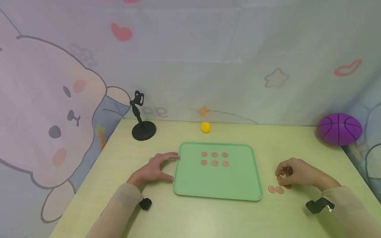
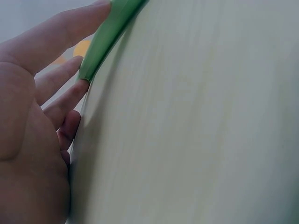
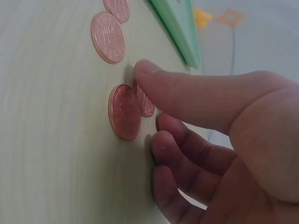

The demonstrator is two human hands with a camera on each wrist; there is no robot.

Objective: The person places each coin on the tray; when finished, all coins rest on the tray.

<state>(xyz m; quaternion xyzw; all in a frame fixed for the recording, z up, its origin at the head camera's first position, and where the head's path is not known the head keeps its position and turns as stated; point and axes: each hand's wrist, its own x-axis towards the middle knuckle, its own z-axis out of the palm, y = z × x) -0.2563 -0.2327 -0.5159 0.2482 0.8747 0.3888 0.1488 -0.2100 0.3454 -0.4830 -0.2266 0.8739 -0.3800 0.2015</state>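
A green tray [image 1: 217, 185] lies on the table with several copper coins [image 1: 214, 163] in two rows in its upper middle. My left hand [image 1: 153, 169] rests at the tray's left edge, fingers extended and touching the rim [image 2: 100, 51]. To the right of the tray, my right hand [image 1: 300, 172] has thumb and fingertips curled about one coin [image 3: 145, 102], partly hidden by the thumb. Another coin [image 3: 124, 112] lies right beside it, under the hand. Two more coins [image 3: 108, 37] lie side by side on the table, nearer the tray.
A black stand [image 1: 144, 130] stands at the back left of the table. Behind the tray sits a small yellow object [image 1: 205, 127]. A purple ball [image 1: 339, 129] is at the back right corner. A printed cloth [image 1: 193, 49] hangs behind the table.
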